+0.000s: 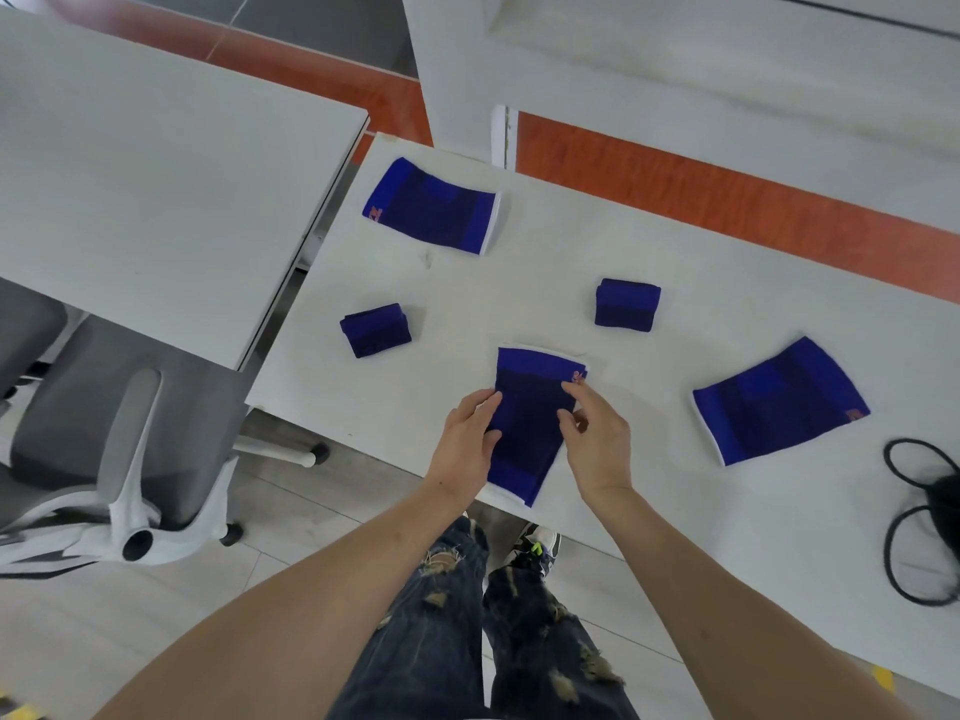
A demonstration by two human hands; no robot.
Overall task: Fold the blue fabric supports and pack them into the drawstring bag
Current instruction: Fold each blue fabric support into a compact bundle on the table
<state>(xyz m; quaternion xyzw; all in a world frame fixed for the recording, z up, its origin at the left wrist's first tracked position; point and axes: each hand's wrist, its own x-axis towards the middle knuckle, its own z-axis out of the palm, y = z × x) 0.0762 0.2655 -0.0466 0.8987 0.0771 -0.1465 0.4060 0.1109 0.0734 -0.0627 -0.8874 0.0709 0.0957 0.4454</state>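
A blue fabric support (530,423) lies flat at the near edge of the white table (571,262), its lower end hanging past the edge. My left hand (467,444) rests on its left side and my right hand (597,439) pinches its right side. Another flat support (431,207) lies at the far left, and a third flat one (779,402) lies to the right. Two small folded supports sit between them, one on the left (375,330) and one in the middle (627,305). The black drawstring bag (940,517) lies at the right edge, partly cut off.
A second white table (156,163) stands to the left with a narrow gap between. A grey office chair (119,459) sits below it. The floor behind has an orange stripe (727,200). My legs and shoes show under the table edge.
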